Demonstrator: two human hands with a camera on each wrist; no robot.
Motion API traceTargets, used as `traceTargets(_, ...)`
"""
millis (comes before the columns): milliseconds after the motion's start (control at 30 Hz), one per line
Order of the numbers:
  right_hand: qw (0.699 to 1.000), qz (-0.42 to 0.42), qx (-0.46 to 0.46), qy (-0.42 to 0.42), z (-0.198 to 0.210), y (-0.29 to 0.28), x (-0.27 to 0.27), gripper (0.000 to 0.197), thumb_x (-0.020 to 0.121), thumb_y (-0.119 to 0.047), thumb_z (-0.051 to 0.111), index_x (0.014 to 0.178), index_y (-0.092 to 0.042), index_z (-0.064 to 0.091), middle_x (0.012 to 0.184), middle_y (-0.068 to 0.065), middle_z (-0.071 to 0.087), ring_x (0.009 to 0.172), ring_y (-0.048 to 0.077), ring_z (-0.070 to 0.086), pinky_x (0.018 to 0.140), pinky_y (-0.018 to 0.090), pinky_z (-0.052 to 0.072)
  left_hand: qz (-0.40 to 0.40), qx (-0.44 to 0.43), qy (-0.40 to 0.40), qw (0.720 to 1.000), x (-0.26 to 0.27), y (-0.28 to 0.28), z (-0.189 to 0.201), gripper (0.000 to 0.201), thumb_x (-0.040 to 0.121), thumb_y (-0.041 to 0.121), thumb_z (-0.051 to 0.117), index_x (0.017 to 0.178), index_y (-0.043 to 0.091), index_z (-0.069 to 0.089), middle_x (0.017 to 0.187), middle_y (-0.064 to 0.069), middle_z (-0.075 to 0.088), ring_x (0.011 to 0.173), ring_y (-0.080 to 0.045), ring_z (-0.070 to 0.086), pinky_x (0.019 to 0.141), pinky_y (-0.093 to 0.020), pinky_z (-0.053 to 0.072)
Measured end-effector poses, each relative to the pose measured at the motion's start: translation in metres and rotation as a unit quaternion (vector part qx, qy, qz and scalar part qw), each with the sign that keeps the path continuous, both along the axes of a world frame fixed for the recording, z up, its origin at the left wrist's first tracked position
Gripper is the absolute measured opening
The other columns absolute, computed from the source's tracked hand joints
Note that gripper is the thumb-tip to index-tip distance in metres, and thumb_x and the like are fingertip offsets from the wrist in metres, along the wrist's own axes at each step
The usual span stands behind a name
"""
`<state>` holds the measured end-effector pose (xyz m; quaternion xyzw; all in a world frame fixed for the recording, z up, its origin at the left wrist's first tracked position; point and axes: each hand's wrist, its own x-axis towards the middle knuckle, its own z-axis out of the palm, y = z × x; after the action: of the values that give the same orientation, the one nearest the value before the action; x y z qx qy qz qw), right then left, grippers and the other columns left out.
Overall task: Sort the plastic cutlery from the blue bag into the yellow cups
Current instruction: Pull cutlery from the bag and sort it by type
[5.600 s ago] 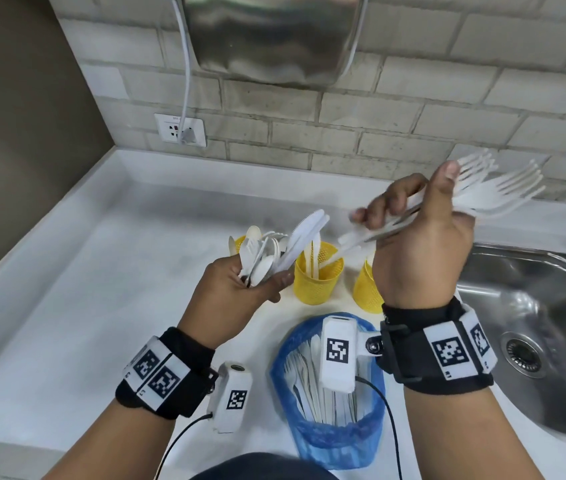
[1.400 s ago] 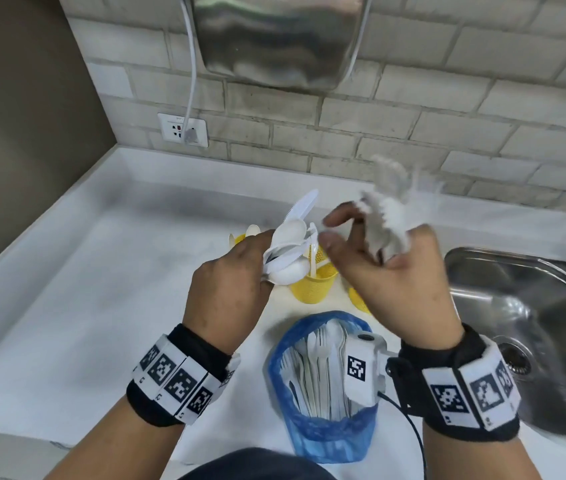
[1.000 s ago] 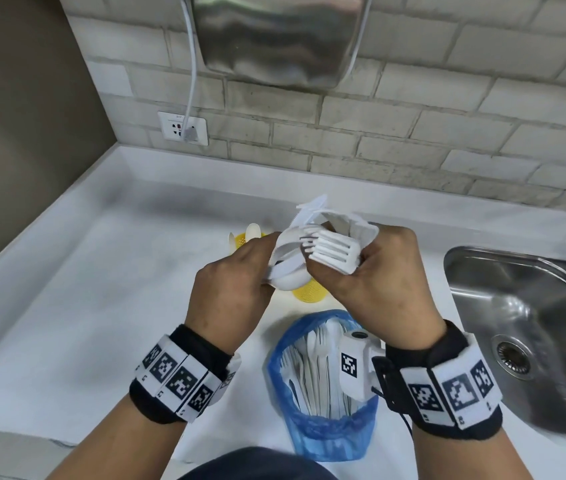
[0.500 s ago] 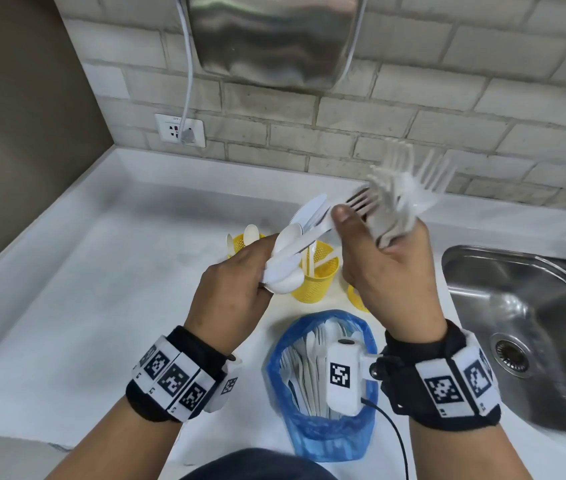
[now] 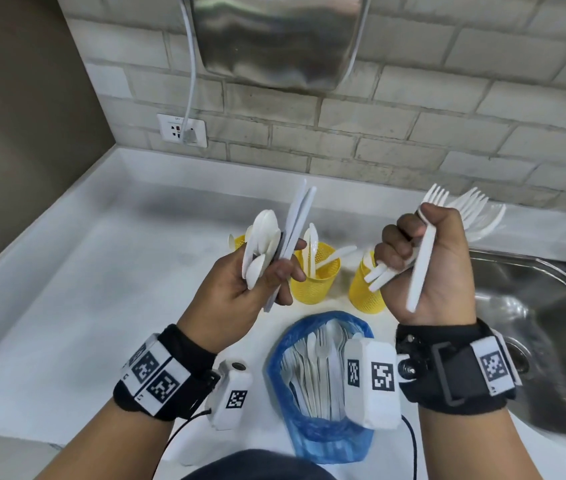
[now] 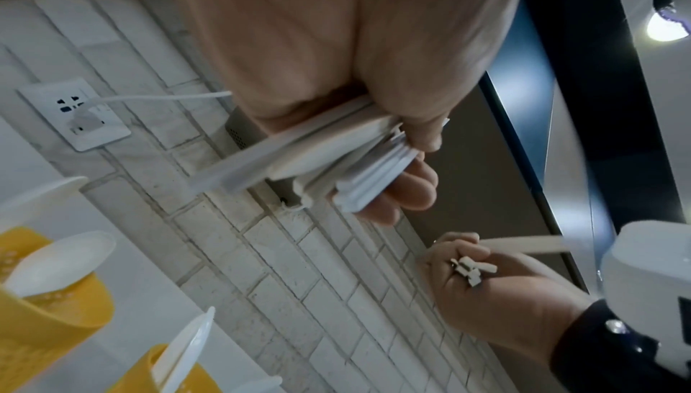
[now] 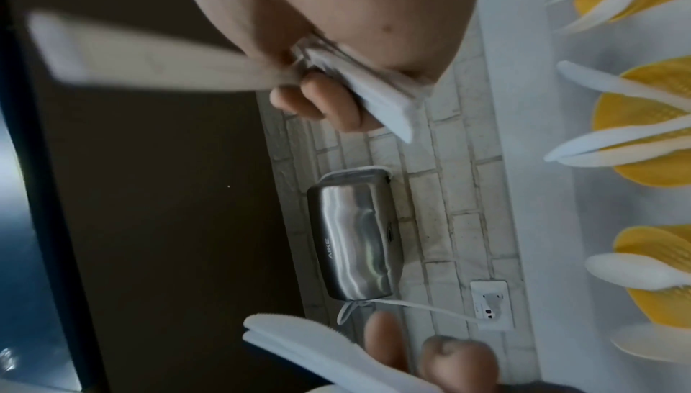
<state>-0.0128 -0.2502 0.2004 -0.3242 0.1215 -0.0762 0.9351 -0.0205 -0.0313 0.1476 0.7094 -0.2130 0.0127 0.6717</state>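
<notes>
My left hand (image 5: 271, 271) grips a bundle of white spoons (image 5: 262, 237) and knives (image 5: 297, 216) upright above the counter. Its handle ends (image 6: 359, 169) show in the left wrist view. My right hand (image 5: 413, 251) is fisted on a fan of white forks (image 5: 472, 213), with one more fork (image 5: 421, 258) pinched under the thumb. Behind the hands stand three yellow cups: the left (image 5: 238, 241) mostly hidden, the middle (image 5: 312, 282) holding knives, the right (image 5: 364, 294). The open blue bag (image 5: 326, 441) with more cutlery stands below the hands.
A steel sink (image 5: 538, 327) lies to the right of the cups. A metal hand dryer (image 5: 274, 36) hangs on the brick wall, its cord plugged into a socket (image 5: 182, 129). The white counter (image 5: 84, 306) stretches to the left.
The hands have drawn apart. The right hand pulled one fork out of the left hand's bundle and swung right; the left hand still holds the spoons and knives.
</notes>
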Motion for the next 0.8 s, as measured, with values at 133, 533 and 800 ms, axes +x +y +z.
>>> traceTargets(133,1.000,-0.016,0.012,0.021,-0.005,0.005,0.000,0.018,0.101,-0.026,0.055,0.086,-0.018,0.050,0.065,-0.005,0.053,0.058,0.012,0.058,0.051,0.021,0.048,-0.024,-0.030,0.013,0.999,-0.002,0.001,0.002,0.018,0.102,0.017,0.050,0.111,0.014,0.066,0.097,0.005,0.072,0.065,-0.024,0.064,0.065,-0.022,0.051)
traceTargets(533,0.984,-0.018,-0.153,-0.085,0.000,0.040,0.002,0.019,0.101,-0.027,0.061,0.088,-0.016,0.054,0.055,-0.005,0.024,0.041,0.009,0.022,0.041,0.021,0.023,-0.105,-0.207,0.191,0.954,0.011,0.008,-0.007,0.028,0.097,0.031,0.056,0.117,0.016,0.069,0.082,-0.004,0.060,0.055,-0.015,0.047,0.055,-0.027,0.045)
traceTargets(800,0.964,-0.033,-0.216,-0.151,0.003,0.070,0.002,0.043,0.104,-0.032,0.051,0.062,-0.022,0.053,0.055,-0.002,0.037,0.047,0.015,0.037,0.052,0.032,0.033,-0.079,-0.239,0.263,0.931,0.012,0.006,-0.008,0.026,0.093,0.040,0.060,0.099,0.016,0.069,0.064,0.003,0.031,0.045,-0.007,0.029,0.044,-0.019,0.033)
